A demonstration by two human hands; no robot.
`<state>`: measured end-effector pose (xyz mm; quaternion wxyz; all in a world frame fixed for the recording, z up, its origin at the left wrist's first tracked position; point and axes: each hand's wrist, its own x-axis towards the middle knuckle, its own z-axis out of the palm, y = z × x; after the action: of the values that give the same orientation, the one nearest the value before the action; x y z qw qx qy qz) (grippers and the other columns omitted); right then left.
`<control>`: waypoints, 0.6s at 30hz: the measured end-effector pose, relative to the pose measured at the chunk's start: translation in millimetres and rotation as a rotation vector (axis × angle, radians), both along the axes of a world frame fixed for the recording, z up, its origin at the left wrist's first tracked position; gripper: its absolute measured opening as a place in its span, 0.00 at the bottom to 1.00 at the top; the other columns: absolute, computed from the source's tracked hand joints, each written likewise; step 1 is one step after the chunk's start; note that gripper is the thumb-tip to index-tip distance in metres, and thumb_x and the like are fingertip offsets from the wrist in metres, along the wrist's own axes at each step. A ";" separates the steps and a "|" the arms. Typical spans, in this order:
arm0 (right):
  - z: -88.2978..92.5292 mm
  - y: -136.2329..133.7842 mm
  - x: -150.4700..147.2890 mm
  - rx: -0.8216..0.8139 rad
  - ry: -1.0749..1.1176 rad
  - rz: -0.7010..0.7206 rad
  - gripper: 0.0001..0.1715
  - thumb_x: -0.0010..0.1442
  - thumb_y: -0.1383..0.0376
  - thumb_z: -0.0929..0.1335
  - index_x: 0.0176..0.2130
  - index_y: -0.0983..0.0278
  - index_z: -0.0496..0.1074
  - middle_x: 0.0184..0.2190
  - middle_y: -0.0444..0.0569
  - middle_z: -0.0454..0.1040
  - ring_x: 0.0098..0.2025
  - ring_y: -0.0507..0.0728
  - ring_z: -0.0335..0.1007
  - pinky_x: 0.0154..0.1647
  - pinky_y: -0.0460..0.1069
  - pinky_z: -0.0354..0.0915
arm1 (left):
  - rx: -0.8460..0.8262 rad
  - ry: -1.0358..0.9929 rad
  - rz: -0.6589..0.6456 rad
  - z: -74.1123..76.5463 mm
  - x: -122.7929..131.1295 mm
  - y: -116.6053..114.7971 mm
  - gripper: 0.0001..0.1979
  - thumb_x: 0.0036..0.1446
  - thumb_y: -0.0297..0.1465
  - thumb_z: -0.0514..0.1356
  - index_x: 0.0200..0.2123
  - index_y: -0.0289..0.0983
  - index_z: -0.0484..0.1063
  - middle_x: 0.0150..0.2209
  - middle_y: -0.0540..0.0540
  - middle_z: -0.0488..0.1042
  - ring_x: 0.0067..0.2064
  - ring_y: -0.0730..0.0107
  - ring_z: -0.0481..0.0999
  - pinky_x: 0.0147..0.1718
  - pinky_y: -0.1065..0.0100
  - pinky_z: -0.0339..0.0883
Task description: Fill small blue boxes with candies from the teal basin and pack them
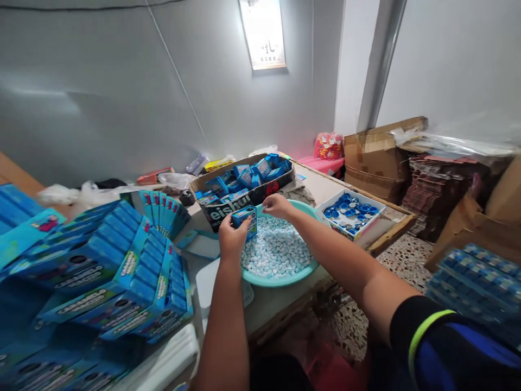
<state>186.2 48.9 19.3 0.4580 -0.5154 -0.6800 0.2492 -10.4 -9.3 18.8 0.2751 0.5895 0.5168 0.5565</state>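
Observation:
My left hand grips a small blue box at the left rim of a turquoise basin. Many small white and pale-blue pellets, like candies, fill the basin. Over its far side hovers my right hand, fingers pinched together; a small pale bit shows at the fingertips, too small to name. Just behind the hands stands a black cardboard carton holding many small blue boxes.
Tall stacks of blue display boxes crowd the left. A white tray of blue round caps sits right of the basin. Brown cartons and clear packs of blue items are at the right. A wall sign glows behind.

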 end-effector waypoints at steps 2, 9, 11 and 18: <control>0.8 1.7 -0.9 0.051 0.052 -0.053 0.03 0.48 0.70 0.76 0.28 0.65 0.80 0.24 0.43 0.74 0.29 0.53 0.70 0.32 0.46 0.61 | 0.005 -0.011 -0.012 0.2 0.6 -0.9 0.23 0.44 0.44 0.72 0.41 0.37 0.79 0.37 0.43 0.81 0.37 0.61 0.79 0.39 0.64 0.73; 6.6 -1.5 -4.4 0.148 0.242 -0.056 0.09 0.50 0.64 0.76 0.33 0.66 0.80 0.29 0.46 0.78 0.32 0.54 0.73 0.34 0.47 0.65 | 0.002 0.059 0.003 0.2 1.9 -3.7 0.23 0.45 0.45 0.72 0.42 0.37 0.80 0.38 0.42 0.82 0.39 0.60 0.78 0.40 0.64 0.71; 8.1 -2.9 -5.9 0.171 0.373 -0.021 0.13 0.49 0.61 0.76 0.34 0.66 0.80 0.27 0.45 0.77 0.31 0.54 0.72 0.33 0.47 0.65 | 0.002 0.063 -0.004 0.5 2.1 -4.6 0.23 0.45 0.44 0.71 0.42 0.37 0.80 0.38 0.42 0.82 0.39 0.60 0.78 0.39 0.65 0.70; 10.6 -7.0 -13.7 0.098 0.593 0.153 0.21 0.44 0.56 0.78 0.36 0.65 0.80 0.29 0.46 0.78 0.30 0.53 0.73 0.35 0.48 0.69 | -0.007 0.022 -0.039 1.1 2.8 -5.7 0.23 0.44 0.44 0.71 0.42 0.37 0.80 0.38 0.43 0.82 0.38 0.61 0.78 0.40 0.64 0.72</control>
<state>172.5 41.9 29.9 0.6406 -0.3447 -0.5649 0.3894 -7.6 -15.0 19.9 0.2823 0.6046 0.5100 0.5429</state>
